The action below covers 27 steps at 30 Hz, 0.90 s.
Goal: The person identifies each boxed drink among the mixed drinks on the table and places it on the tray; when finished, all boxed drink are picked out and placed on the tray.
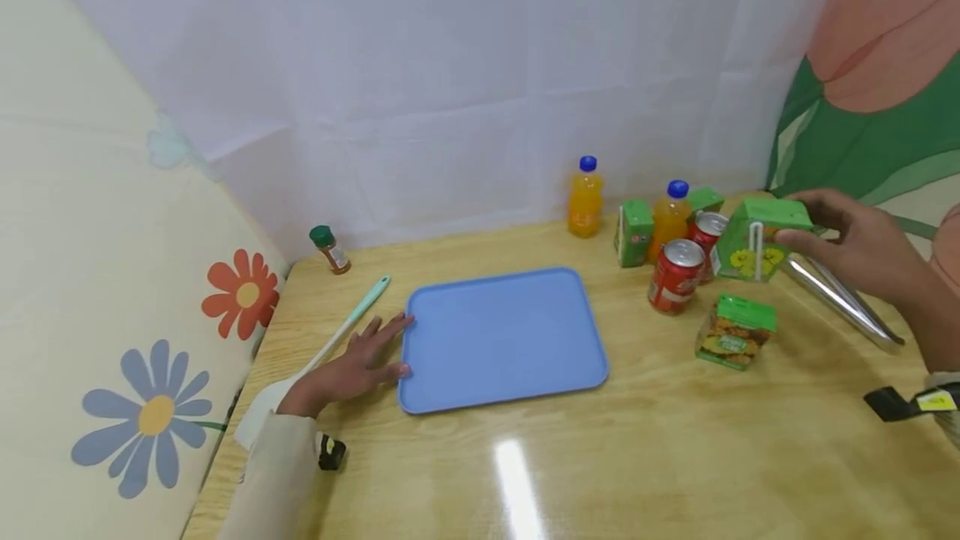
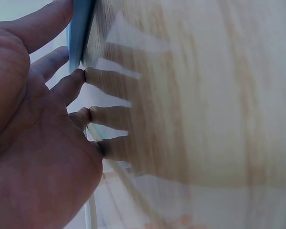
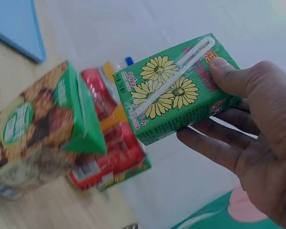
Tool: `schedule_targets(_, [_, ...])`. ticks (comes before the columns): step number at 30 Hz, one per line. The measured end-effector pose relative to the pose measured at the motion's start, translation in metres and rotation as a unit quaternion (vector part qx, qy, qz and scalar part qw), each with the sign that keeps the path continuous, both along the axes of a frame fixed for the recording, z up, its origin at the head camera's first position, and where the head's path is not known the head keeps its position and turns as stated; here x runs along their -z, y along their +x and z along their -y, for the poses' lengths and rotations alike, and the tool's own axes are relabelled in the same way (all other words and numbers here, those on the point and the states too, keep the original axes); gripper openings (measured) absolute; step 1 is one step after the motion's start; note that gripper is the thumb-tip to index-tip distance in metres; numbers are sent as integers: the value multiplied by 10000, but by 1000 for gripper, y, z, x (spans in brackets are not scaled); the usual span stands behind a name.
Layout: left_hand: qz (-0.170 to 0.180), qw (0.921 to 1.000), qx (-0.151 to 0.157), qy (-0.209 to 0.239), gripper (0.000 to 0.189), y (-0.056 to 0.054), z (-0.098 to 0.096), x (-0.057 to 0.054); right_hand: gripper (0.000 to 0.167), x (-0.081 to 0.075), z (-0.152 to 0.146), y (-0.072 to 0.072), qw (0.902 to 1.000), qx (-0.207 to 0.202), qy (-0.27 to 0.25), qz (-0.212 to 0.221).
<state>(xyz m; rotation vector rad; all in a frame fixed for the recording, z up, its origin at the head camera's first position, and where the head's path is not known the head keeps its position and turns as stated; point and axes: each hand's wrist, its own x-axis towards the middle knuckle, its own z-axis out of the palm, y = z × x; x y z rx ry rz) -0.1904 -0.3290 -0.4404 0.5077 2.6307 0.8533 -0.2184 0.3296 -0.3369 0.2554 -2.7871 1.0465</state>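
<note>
Beige left sleeve (image 1: 277, 477), nearest at the lower left, slanting over a wooden desk (image 1: 637, 457) toward a blue tray (image 1: 504, 340). My left hand (image 1: 352, 369) is palm down, fingers spread apart and holding nothing, with the thumb and forefinger at the tray's left rim. A spatula (image 1: 360, 307) lies just left of it.

On the right, my right hand (image 1: 862, 244) is clamped on a green juice box (image 1: 763, 219), which is up off the desk, beyond a snack box (image 1: 735, 333).

As I judge it, picking up the juice box is done; putting it down is left. Red cans (image 1: 677, 276), orange drink bottles (image 1: 585, 202) and other green cartons (image 1: 634, 233) stand on the desk's far right side, apart from the tray.

My right forearm enters from the right edge, hand pointing left, thumb on the box's straw side, fingers around the opposite side. Metal tongs (image 1: 843, 298) lie below that hand.
</note>
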Motion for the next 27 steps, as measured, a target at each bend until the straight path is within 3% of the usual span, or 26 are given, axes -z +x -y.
schedule_targets(6, [51, 10000, 38, 66, 80, -1, 2, -1, 62, -16, 24, 0, 9993, -178, -307, -65])
schedule_targets(12, [-25, 10000, 0, 12, 78, 1, 1, -4, 57, -30, 54, -11, 9978, -530, -386, 61])
schedule_targets(18, [-44, 10000, 20, 1, 76, 2, 2, -6, 52, -24, 89, -22, 9931, -1048, -527, -20])
schedule_targets(27, [45, 9999, 19, 121, 80, 2, 2, -5, 56, -9, 133, -38, 9899, -1245, -683, -31])
